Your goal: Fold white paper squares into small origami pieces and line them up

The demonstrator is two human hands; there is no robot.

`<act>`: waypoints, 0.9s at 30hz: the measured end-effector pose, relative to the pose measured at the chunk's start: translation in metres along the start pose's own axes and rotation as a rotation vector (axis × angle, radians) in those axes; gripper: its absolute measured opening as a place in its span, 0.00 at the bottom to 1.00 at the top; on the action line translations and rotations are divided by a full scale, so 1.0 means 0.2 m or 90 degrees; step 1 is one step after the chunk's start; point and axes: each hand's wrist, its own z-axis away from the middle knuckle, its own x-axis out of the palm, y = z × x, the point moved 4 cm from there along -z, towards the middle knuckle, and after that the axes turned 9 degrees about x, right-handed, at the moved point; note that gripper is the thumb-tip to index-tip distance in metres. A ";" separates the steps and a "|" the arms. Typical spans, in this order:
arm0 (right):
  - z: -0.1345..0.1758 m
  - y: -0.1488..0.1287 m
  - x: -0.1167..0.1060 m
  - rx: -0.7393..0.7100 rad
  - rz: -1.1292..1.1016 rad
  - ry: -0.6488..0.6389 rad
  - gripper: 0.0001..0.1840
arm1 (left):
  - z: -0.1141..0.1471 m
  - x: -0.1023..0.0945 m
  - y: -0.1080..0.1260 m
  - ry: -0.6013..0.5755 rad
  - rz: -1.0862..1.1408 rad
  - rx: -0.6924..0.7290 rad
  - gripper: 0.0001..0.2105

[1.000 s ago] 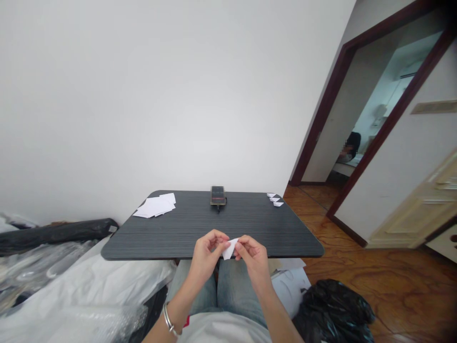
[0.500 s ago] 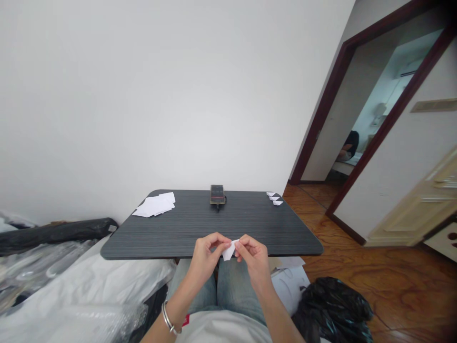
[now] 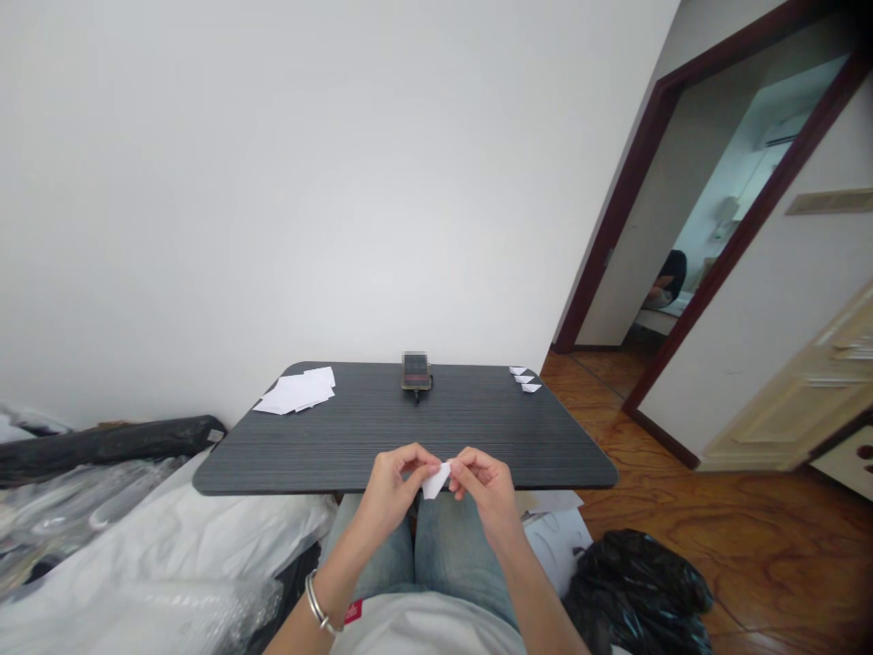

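A small folded piece of white paper (image 3: pixel 435 482) is pinched between my two hands at the table's near edge. My left hand (image 3: pixel 396 487) grips its left side between thumb and fingers. The fingertips of my right hand (image 3: pixel 483 482) are closed on its upper right corner. Across the dark table (image 3: pixel 382 432), a loose stack of white paper sheets (image 3: pixel 293 393) lies at the far left. Several small folded paper pieces (image 3: pixel 524 378) rest in a row at the far right corner.
A phone-like device (image 3: pixel 416 371) with a cable stands at the table's back middle, by the wall. Plastic-wrapped bundles (image 3: pixel 170 564) lie to the left. A black plastic bag (image 3: pixel 641 591) is on the wooden floor at right. A person (image 3: pixel 665 282) sits beyond the doorway.
The folded paper has shifted very slightly left and tilted between my fingers. Both hands keep their pinch, almost in the same place.
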 end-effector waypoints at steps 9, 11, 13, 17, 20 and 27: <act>0.02 -0.02 0.02 -0.039 -0.015 0.044 0.13 | -0.01 0.01 0.02 -0.008 -0.006 0.006 0.08; 0.03 -0.01 0.02 -0.039 -0.027 0.062 0.13 | -0.01 0.03 0.02 0.001 0.006 0.004 0.07; 0.03 -0.01 0.01 -0.043 -0.043 0.091 0.14 | -0.01 0.04 0.03 0.002 0.035 0.002 0.07; 0.03 0.01 0.01 -0.045 -0.064 0.117 0.14 | 0.00 0.07 0.04 -0.006 0.084 -0.005 0.07; 0.01 0.03 0.00 -0.024 -0.051 0.093 0.14 | 0.00 0.07 0.03 0.007 0.094 -0.016 0.07; -0.01 0.03 -0.01 -0.035 0.051 0.004 0.13 | 0.00 0.06 -0.01 -0.025 0.143 -0.045 0.10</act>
